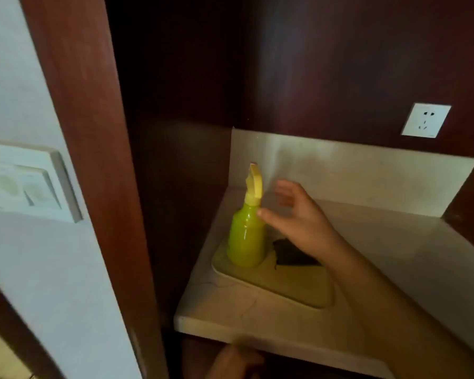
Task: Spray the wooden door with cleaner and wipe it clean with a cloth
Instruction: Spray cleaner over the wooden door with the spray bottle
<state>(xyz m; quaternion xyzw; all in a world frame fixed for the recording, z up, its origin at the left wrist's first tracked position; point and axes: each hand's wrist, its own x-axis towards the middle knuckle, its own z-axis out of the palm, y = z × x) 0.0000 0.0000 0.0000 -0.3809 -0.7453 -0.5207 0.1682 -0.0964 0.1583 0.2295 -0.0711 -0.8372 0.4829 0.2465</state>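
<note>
A green spray bottle with a yellow trigger head stands upright at the left end of a pale tray on a stone shelf. My right hand is spread beside the bottle's neck, thumb tip right at the bottle, fingers straight and holding nothing. A dark cloth lies on the tray, partly hidden under my right forearm. My left hand shows only as a blurred patch at the bottom edge, below the shelf's front; its fingers cannot be made out. Dark red-brown wood frames the niche.
The stone shelf has a low stone backsplash. A white wall socket sits on the dark back panel at upper right. A white switch panel is on the pale wall to the left of the wooden frame.
</note>
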